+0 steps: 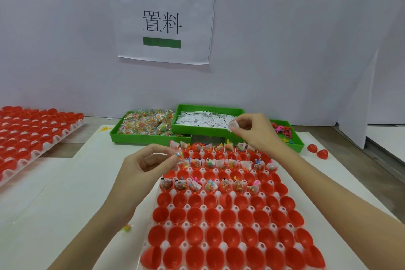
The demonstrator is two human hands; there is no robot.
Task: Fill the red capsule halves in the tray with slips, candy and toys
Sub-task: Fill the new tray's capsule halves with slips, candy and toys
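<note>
A white tray (188, 224) holds rows of red capsule halves (232, 238). Some far rows contain slips, candy packets and small toys (210, 185); the near rows are bare. My left hand (144, 165) hovers at the tray's far left corner, fingers pinched on a clear candy packet (178, 155). My right hand (255, 127) is raised over the tray's far edge, pinching a white paper slip (232, 126). Behind the tray stand three green bins: candy packets (145, 124), paper slips (203, 119), colourful toys (283, 130).
A second tray of red capsule halves (28, 138) lies at the left. Two loose red halves (317, 151) sit right of the toy bin. A candy piece (126, 228) lies on the white board by my left forearm. A paper sign (162, 22) hangs on the wall behind.
</note>
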